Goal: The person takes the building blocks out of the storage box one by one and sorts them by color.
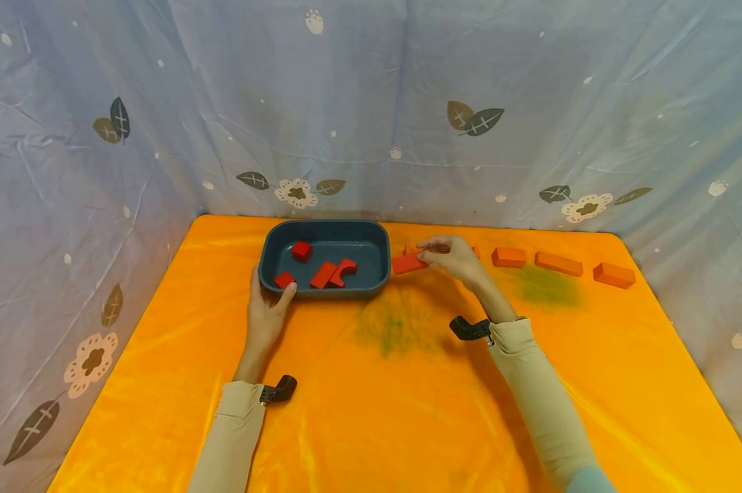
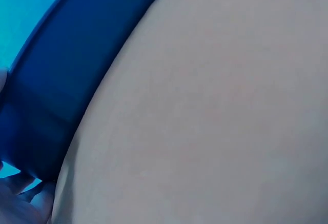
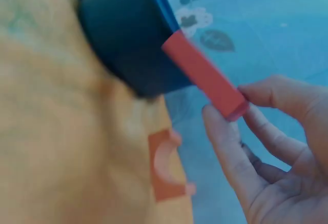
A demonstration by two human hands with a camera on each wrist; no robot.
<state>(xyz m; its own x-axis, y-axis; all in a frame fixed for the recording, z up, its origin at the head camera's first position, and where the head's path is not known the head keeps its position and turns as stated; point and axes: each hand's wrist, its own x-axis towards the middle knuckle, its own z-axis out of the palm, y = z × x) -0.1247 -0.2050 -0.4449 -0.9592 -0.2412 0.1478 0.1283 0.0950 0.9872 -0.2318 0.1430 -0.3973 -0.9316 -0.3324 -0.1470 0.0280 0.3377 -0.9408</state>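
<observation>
The right hand (image 1: 456,261), fingertips drawn together, pinched a red block (image 1: 409,263) by one end just outside the tray (image 1: 346,293), whose left end the left hand (image 1: 266,316) gripped, thumb at the near rim; held so near its end, the block could have tilted, clipped the rim and dropped. Besides that one block and one tray, there were four red pieces (image 1: 301,251) inside, three oblong blocks (image 1: 558,263) rightward, and at least one arch (image 3: 159,178), others behind the right hand being uncountable
</observation>
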